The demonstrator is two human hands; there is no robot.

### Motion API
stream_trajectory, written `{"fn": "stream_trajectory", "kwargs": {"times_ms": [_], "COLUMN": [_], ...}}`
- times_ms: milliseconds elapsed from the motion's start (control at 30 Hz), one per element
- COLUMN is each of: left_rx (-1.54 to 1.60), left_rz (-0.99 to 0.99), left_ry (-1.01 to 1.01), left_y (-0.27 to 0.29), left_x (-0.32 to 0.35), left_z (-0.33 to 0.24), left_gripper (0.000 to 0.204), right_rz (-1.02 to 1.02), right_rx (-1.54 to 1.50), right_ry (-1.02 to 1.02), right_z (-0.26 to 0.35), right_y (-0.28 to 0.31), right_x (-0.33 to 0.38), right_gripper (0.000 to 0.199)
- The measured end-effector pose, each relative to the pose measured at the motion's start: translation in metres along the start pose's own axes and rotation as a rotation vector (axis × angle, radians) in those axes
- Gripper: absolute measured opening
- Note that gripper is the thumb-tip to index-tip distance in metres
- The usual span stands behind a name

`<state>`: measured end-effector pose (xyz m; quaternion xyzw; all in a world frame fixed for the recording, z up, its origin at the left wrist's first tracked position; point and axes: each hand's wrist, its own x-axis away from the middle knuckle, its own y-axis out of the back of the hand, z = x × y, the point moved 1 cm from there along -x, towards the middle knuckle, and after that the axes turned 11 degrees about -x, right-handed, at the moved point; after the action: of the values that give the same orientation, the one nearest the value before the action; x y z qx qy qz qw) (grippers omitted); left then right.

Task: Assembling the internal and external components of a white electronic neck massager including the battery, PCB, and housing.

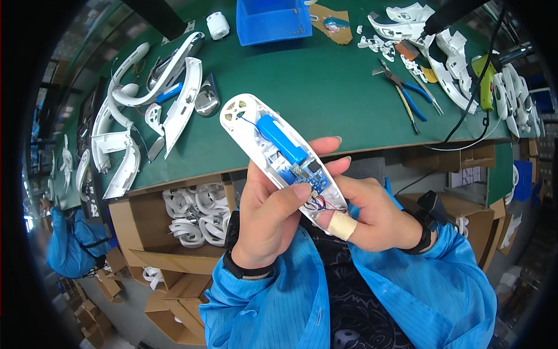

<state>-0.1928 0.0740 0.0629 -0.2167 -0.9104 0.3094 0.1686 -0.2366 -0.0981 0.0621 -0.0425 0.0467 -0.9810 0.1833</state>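
Both hands hold one long white plastic shell half (251,125), open side up, above the near edge of the green table (331,87). Inside it sit a blue cylindrical cell (280,138), a small blue circuit board (308,173) and thin red and black wires (321,203) at the near end. My left hand (272,218) grips the shell from the left, its thumb pressing on the board. My right hand (372,215) supports the shell from the right and below; its thumb wears a tan bandage. Both wrists carry black bands over blue sleeves.
White curved shell parts (174,93) lie in a heap at the table's left, more at the far right (453,64). A blue bin (273,20) stands at the back. Blue-handled pliers (407,90) and a black cable (471,110) lie right. Cardboard boxes of white parts (195,215) sit below the table. Another person in blue (70,244) is at far left.
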Motion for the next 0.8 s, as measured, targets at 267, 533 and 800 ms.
{"fn": "stream_trajectory", "kwargs": {"times_ms": [267, 533, 800], "left_rx": [-0.030, -0.018, -0.024], "left_rz": [0.031, 0.060, -0.055], "left_ry": [-0.019, -0.015, -0.074], "left_y": [0.000, -0.001, 0.011], "left_x": [0.003, 0.001, 0.004], "left_z": [-0.001, 0.000, 0.010], "left_gripper": [0.072, 0.073, 0.057], "right_rz": [-0.027, -0.030, 0.196], "right_rx": [0.077, 0.105, 0.409], "right_ry": [0.059, 0.086, 0.179], "right_z": [0.002, 0.002, 0.006], "right_y": [-0.001, 0.003, 0.006], "right_x": [0.000, -0.001, 0.000], "right_gripper": [0.023, 0.022, 0.042]}}
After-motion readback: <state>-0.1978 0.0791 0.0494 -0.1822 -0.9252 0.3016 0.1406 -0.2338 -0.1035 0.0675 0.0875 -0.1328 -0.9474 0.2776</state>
